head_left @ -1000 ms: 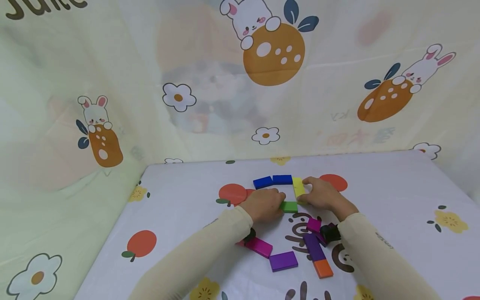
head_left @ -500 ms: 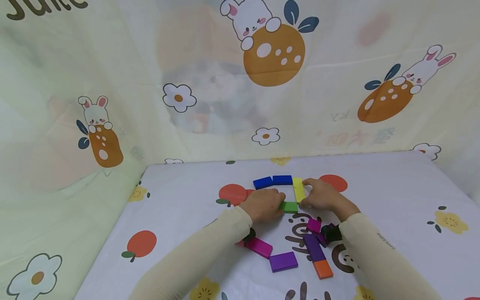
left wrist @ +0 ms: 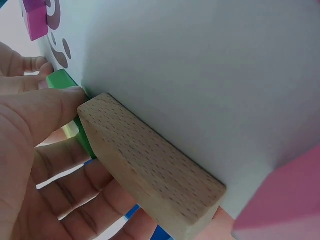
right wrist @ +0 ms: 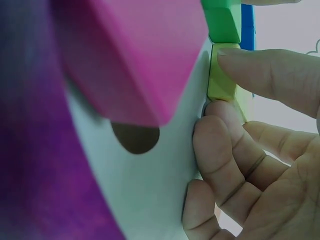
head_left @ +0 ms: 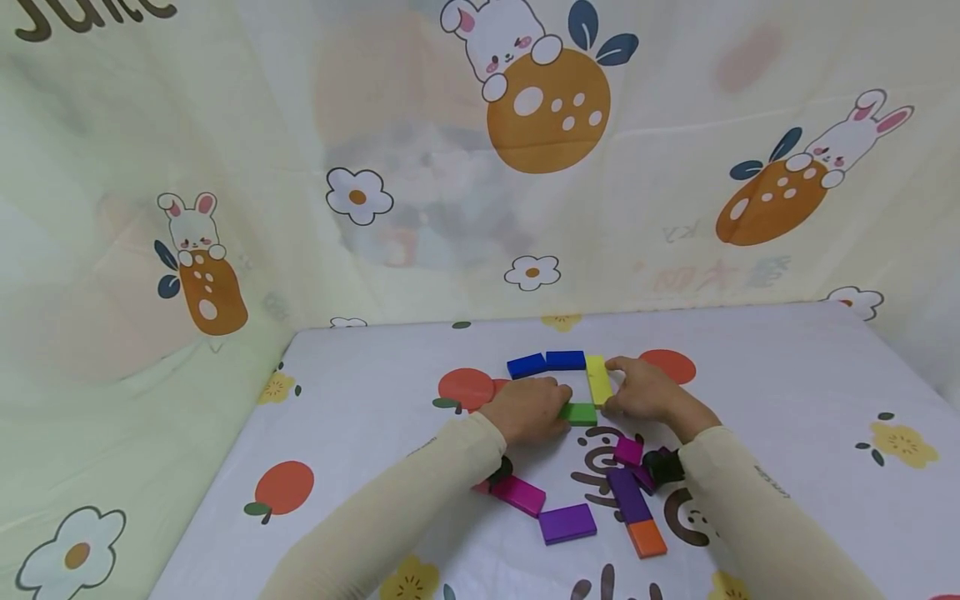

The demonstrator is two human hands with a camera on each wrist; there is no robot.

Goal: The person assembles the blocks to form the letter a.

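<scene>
In the head view, my left hand [head_left: 528, 410] pinches a green block [head_left: 580, 414] that lies flat on the cloth. A bare wooden block [left wrist: 150, 155] runs along the same hand's fingers in the left wrist view; the hand hides it from the head camera. My right hand [head_left: 648, 392] spans a yellow block [head_left: 599, 382] lengthwise, with thumb and forefinger at its two ends. The yellow block's near end meets the green block's right end. Beyond them, two blue blocks [head_left: 566, 360] continue leftward from the yellow block's far end.
Nearer me lie a magenta block [head_left: 520, 495] by the left wrist, a purple block [head_left: 567, 524], a dark purple block [head_left: 628, 495] touching an orange one [head_left: 647, 538], and a small magenta block [head_left: 628, 451] by the right wrist. A printed cloth [head_left: 360, 433] covers the table.
My right thumb has shifted slightly to the right at the yellow block's near end. The left hand and the other blocks look unmoved.
</scene>
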